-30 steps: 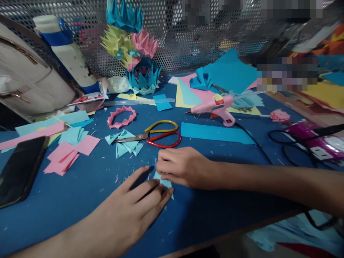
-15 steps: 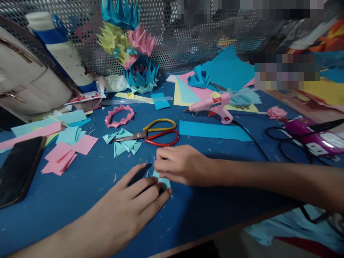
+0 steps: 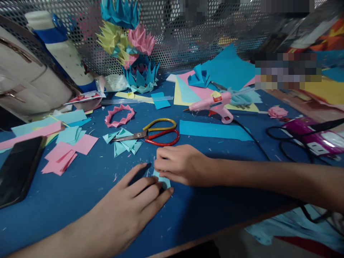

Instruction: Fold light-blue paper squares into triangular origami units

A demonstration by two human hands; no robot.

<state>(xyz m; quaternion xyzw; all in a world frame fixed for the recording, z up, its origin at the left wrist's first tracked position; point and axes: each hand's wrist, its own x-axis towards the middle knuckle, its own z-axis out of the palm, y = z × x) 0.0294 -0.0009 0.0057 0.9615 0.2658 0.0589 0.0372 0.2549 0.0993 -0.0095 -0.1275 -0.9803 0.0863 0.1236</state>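
A small light blue piece of paper lies on the blue table, partly covered by both hands. My left hand rests flat with fingers spread, its fingertips over the paper's lower end. From the right, my right hand has its fingers curled in and pinches the paper's upper edge against the table. Just beyond are scissors with one yellow and one red handle. Their blades lie on several folded light blue paper pieces. A pink zigzag paper ring sits behind those.
A pink glue gun with a black cord lies behind a blue paper strip. Pink paper squares and a phone are at left. Stacked paper flowers stand by the mesh panel. A purple power strip is at right.
Hardly anything differs. My left hand's outer fingertip has shifted very slightly to the right over the paper, while my right hand keeps its place.
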